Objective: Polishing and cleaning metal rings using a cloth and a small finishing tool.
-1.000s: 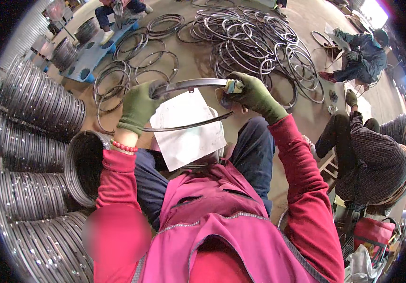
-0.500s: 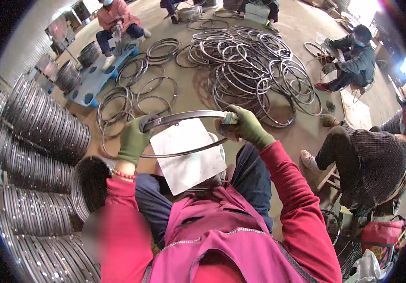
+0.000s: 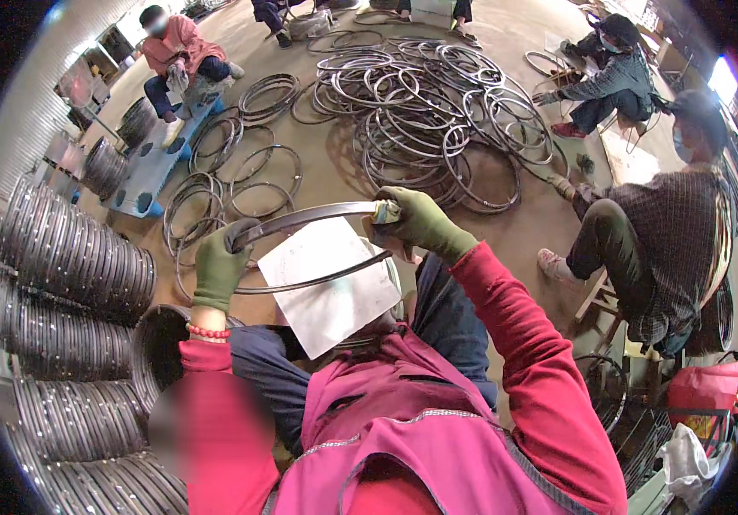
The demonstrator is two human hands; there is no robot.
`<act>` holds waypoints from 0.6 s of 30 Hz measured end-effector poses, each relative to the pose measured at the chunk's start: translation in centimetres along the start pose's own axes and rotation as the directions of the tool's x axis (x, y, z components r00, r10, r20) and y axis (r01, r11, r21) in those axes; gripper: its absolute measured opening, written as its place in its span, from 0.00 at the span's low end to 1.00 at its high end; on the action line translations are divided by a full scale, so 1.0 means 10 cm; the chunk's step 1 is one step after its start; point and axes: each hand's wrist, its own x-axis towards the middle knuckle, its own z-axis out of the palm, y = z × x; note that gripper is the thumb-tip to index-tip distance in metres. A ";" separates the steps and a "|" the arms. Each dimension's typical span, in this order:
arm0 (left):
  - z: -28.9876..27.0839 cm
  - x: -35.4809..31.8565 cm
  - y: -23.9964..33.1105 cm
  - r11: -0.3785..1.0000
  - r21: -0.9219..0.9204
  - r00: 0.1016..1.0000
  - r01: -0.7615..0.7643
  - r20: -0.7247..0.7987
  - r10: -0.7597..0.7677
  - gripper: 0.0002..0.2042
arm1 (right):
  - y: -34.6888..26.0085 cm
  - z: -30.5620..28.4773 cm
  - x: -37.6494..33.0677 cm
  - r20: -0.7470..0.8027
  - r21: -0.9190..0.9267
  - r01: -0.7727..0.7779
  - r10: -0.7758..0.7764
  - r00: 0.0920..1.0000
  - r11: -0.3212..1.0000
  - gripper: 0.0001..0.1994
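A dark metal rim (image 3: 313, 214), shaped like a bicycle wheel hoop, is held up in front of me between both hands. My left hand (image 3: 221, 266), in a green glove with dark fingertips, is closed round its left side. On the opposite side my right hand (image 3: 427, 227), also green-gloved, is closed on the rim with a small pale folded cloth (image 3: 385, 211) pressed against the metal. Below the rim a white sheet (image 3: 330, 305) lies over my lap area. The right fingers' undersides are partly hidden.
Tall stacks of rims (image 3: 77, 249) stand close on my left. A heap of loose rims (image 3: 412, 129) covers the floor ahead. A blue pallet (image 3: 150, 172) is at far left. A co-worker (image 3: 669, 215) sits close on my right, beside a red bag (image 3: 704, 390); other people sit farther off.
The whole view has shifted a little. Both hands keep hold of the rim, which sits slightly farther left in the picture. The co-worker on the right has straightened up, an arm stretched toward the heap.
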 end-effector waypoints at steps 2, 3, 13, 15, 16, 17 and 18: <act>0.03 0.00 0.08 0.987 0.056 0.988 0.147 0.040 -0.150 0.14 | -0.10 0.07 0.00 -0.028 -0.119 0.011 -0.014 0.999 0.993 0.20; 0.09 0.03 0.13 0.984 0.151 0.994 0.090 0.040 -0.097 0.13 | -0.19 0.12 0.03 -0.038 -0.242 0.015 -0.025 0.999 0.970 0.19; 0.07 0.01 -0.36 0.994 -0.078 0.997 0.070 -0.012 -0.071 0.13 | 0.11 0.05 -0.03 0.029 0.126 -0.082 0.079 0.996 0.989 0.23; 0.05 -0.01 -0.38 0.998 0.024 0.998 0.057 -0.020 -0.056 0.13 | 0.14 0.11 -0.03 0.014 0.125 -0.138 0.137 0.990 0.983 0.23; 0.08 0.00 -0.35 0.995 0.008 0.994 0.101 -0.042 -0.100 0.13 | 0.08 0.16 -0.01 -0.026 0.158 -0.065 0.070 0.997 0.985 0.23; 0.10 0.01 -0.29 1.000 0.003 0.998 0.026 -0.065 -0.025 0.13 | -0.01 0.20 0.04 -0.038 0.021 0.027 -0.027 0.999 0.999 0.23; 0.14 0.01 -0.23 0.997 0.078 1.000 0.001 -0.029 0.001 0.13 | -0.13 0.22 0.09 -0.071 -0.126 0.117 -0.127 0.989 0.985 0.23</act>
